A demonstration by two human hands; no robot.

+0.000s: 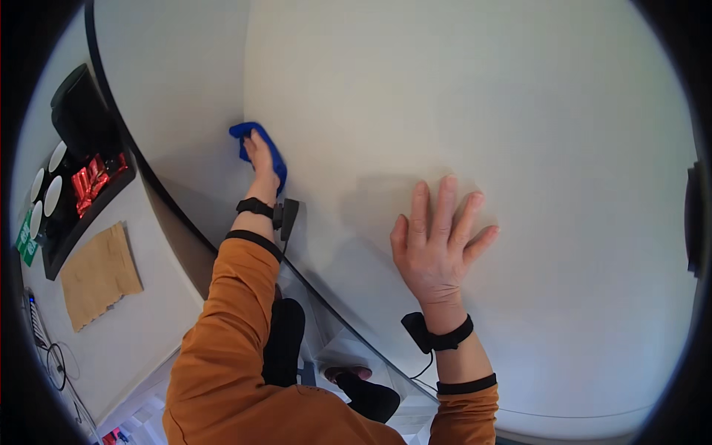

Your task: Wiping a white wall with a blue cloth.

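My left hand lies against a blue cloth on the large pale panel in front of me, beside a line where the surface changes angle. The cloth wraps around the outer side of the hand, and part of it shows past the fingers. To the right, my right hand rests with its palm toward the same panel, fingers spread and nothing in them. Both wrists carry black straps with small black devices. Whether the left fingers grip the cloth or only press it is hard to see.
At the left, a pale counter bears a torn piece of brown paper and a black tray with white cups, red foil packets and a dark container. Cables lie near its edge. A dark-edged rim borders the panel.
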